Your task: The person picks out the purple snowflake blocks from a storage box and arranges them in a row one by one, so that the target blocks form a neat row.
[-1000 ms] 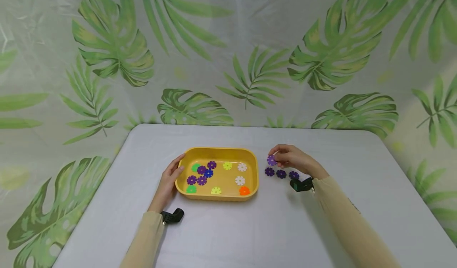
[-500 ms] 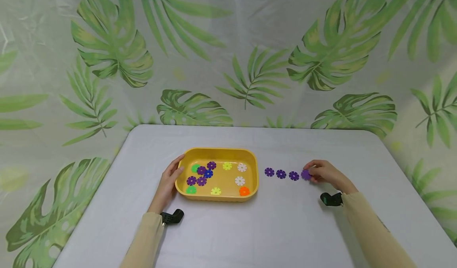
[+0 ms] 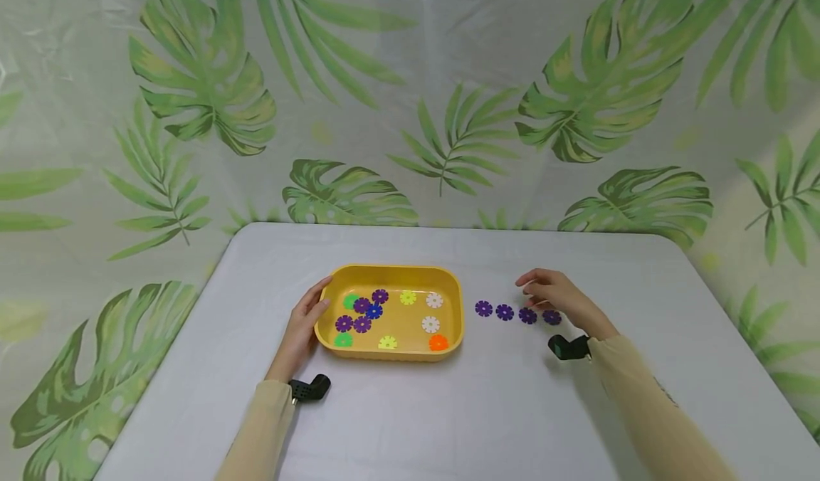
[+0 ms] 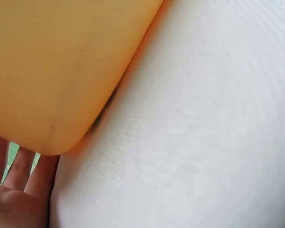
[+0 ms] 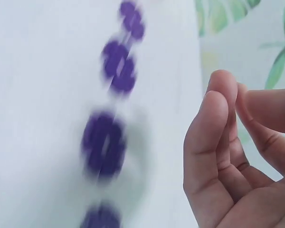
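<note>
My left hand (image 3: 301, 328) holds the left end of a yellow tray (image 3: 389, 355), its thumb lying over the rim. In the left wrist view its fingers (image 4: 20, 168) show beside the tray's outer wall (image 4: 61, 71). Purple snowflake discs form a row on the table: one (image 3: 483, 309) nearest the tray, then a second (image 3: 505, 313), a third (image 3: 527, 316) and the rightmost (image 3: 552, 317). Over the right part of this row hovers my right hand (image 3: 560, 299), with nothing in its loosely bent fingers. The right wrist view shows the purple discs (image 5: 104, 145) blurred, beside the hand (image 5: 232, 161).
Inside the tray lie several more purple discs (image 3: 361, 324), a blue disc (image 3: 374, 312), green discs (image 3: 343, 339), yellow discs (image 3: 408, 297), white discs (image 3: 430, 324) and an orange disc (image 3: 438, 342). A leaf-patterned sheet (image 3: 448, 146) hangs behind the white table (image 3: 448, 424).
My right hand carried a purple disc to the right end of the row, let go of it, and moved back leftward and up. The left hand and tray have stayed still.
</note>
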A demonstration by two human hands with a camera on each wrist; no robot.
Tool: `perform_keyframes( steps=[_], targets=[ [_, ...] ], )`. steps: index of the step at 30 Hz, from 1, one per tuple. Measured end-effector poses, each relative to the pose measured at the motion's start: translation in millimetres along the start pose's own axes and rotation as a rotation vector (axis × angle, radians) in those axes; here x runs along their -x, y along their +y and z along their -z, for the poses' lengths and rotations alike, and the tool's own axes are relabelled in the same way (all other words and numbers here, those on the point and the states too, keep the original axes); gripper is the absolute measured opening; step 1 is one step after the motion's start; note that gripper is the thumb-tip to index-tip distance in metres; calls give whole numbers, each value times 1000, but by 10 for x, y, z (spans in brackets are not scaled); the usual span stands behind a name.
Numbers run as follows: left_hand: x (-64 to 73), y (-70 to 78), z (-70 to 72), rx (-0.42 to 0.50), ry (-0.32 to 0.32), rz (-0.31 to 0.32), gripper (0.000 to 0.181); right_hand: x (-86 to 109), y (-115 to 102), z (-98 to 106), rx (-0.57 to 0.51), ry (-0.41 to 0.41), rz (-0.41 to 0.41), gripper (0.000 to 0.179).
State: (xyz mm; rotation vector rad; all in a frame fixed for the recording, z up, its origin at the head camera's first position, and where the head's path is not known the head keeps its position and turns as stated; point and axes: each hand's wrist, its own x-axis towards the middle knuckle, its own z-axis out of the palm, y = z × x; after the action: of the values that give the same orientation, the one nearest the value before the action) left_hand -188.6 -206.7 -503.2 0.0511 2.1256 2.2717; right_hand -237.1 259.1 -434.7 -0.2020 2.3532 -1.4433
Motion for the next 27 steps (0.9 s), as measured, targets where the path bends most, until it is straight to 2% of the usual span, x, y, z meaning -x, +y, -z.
perform_keyframes(
  steps=[8,14,21,27],
  targets=[
    [4,5,-11,-4,0,-9,45,-304,-600,-608,-109,-126,48,32],
    [5,5,-10,0,0,-9,46,-548,-929,-1140,-134,-271,69,34],
    [0,11,-11,-4,1,-1,46,-762,-1099,-1647,-91,-482,113,33],
    [-8,7,-16,-23,6,-17,46,-905,-1133,-1956,-20,-550,52,29]
  ],
)
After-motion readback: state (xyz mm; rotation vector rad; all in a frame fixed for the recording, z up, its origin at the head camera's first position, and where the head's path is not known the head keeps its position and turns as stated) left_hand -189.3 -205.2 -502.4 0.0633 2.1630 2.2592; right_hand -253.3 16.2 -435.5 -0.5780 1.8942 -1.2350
